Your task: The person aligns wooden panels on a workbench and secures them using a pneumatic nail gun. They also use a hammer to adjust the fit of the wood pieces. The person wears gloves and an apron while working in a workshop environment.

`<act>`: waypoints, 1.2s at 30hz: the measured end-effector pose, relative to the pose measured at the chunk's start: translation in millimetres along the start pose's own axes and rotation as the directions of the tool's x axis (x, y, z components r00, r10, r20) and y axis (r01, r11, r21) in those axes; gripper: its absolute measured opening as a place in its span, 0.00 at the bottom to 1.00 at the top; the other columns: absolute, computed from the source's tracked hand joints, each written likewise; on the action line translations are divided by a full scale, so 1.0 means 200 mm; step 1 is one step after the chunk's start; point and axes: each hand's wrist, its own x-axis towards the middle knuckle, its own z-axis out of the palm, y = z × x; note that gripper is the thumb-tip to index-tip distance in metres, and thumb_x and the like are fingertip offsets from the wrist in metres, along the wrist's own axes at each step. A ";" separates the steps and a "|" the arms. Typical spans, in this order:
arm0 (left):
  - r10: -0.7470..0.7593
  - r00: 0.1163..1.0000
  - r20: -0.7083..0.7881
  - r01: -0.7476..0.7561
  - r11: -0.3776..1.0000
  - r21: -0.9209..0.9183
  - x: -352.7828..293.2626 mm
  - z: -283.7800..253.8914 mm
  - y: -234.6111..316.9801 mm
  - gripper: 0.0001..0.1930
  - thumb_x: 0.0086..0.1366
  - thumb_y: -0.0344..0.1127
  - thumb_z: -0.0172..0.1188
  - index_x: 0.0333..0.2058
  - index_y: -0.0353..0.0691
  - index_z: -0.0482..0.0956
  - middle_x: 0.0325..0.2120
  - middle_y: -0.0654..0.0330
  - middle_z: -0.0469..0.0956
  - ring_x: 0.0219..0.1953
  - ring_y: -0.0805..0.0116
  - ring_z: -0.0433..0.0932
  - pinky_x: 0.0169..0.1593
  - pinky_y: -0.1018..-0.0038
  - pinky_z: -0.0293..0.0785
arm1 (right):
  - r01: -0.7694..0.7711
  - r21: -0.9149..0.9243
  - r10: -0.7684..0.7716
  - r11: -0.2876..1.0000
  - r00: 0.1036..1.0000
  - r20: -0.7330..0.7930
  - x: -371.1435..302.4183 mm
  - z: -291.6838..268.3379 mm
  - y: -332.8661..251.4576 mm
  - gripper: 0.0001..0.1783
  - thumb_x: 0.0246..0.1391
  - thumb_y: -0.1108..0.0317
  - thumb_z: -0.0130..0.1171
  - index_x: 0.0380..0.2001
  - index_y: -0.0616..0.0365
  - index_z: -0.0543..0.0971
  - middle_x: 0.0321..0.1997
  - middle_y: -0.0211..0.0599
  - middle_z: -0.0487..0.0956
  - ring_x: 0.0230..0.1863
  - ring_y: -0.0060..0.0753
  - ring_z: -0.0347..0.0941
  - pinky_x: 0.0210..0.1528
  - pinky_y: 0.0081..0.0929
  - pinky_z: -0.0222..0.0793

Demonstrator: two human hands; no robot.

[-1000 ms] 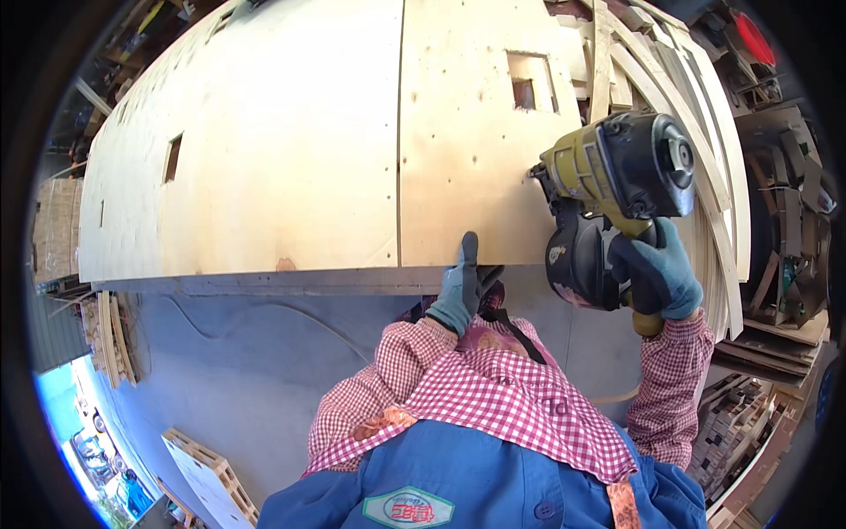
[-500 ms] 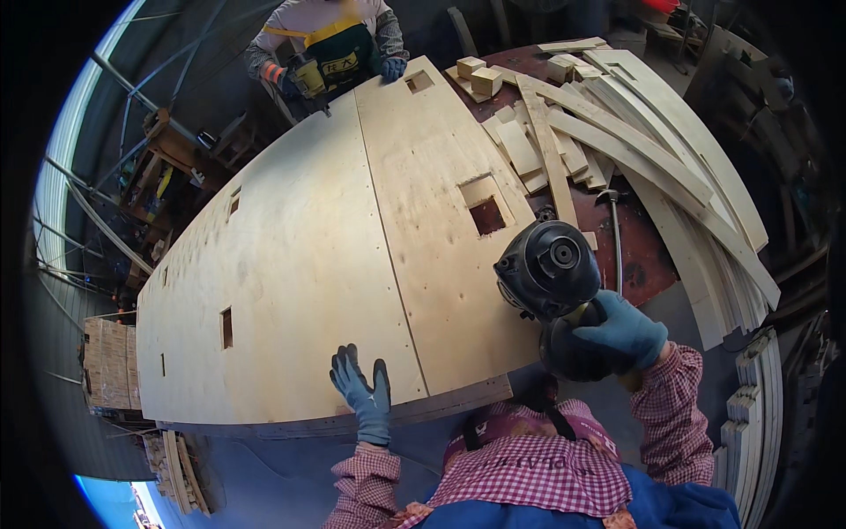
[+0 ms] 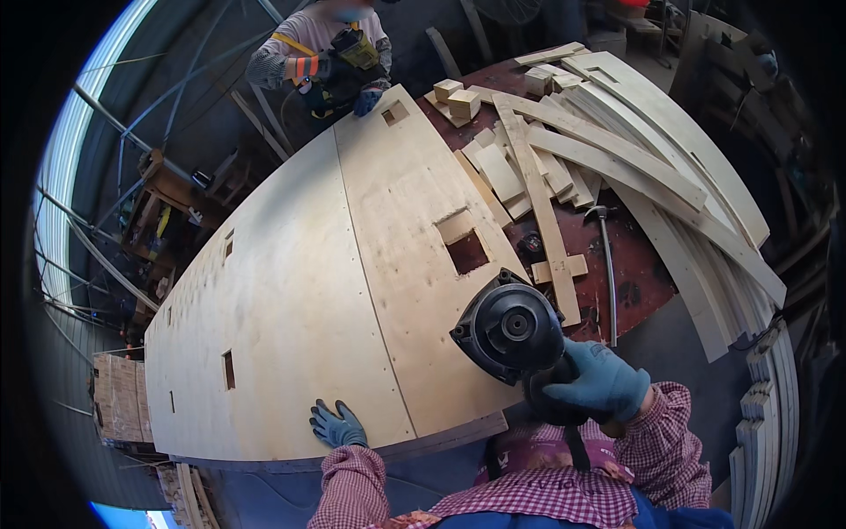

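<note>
My right hand, in a blue-grey glove, is closed round the handle of a black nail gun. The tool's round end cap faces up, over the near right part of a pale plywood panel; its tip is hidden beneath. My left hand, gloved too, lies flat on the panel near its front edge, fingers apart. A seam with rows of small nail heads along it runs lengthwise through the panel. Several rectangular holes are cut through the sheets, among them a larger hole just beyond the tool.
Across the panel a co-worker holds a green and black power tool. Right of the panel, wooden strips and blocks lie on a dark red surface with a hammer. More stacked boards stand at the lower right.
My right hand has brought the nail gun leftward, further over the panel. My left hand has settled flatter on the wood. The co-worker has lifted their tool off the panel. The view has shifted somewhat.
</note>
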 end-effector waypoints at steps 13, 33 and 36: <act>-0.021 0.999 0.036 0.020 0.999 0.029 0.01 0.00 -0.01 0.29 0.66 0.53 0.47 0.63 0.51 0.59 0.64 0.56 0.58 0.65 0.52 0.55 0.67 0.56 0.48 | 0.015 -0.056 -0.012 0.998 0.999 0.043 -0.02 -0.03 -0.07 0.35 0.45 0.51 0.61 0.55 0.56 0.67 0.37 0.53 0.77 0.39 0.53 0.76 0.45 0.39 0.70; 0.023 0.999 0.046 -0.024 1.000 0.017 0.00 -0.01 0.00 0.29 0.68 0.52 0.46 0.63 0.47 0.59 0.63 0.50 0.59 0.64 0.48 0.56 0.66 0.55 0.49 | -0.056 -0.051 0.058 0.997 0.997 0.053 0.00 -0.13 -0.01 0.37 0.46 0.50 0.58 0.57 0.56 0.65 0.37 0.53 0.78 0.40 0.53 0.76 0.46 0.41 0.71; 0.031 0.999 0.044 -0.032 0.999 0.016 -0.01 -0.02 0.01 0.28 0.68 0.52 0.46 0.63 0.47 0.59 0.62 0.50 0.59 0.64 0.48 0.56 0.66 0.55 0.50 | -0.044 -0.059 0.046 0.997 0.998 0.033 0.00 -0.12 0.01 0.35 0.45 0.51 0.59 0.55 0.56 0.67 0.37 0.52 0.79 0.39 0.52 0.77 0.45 0.39 0.71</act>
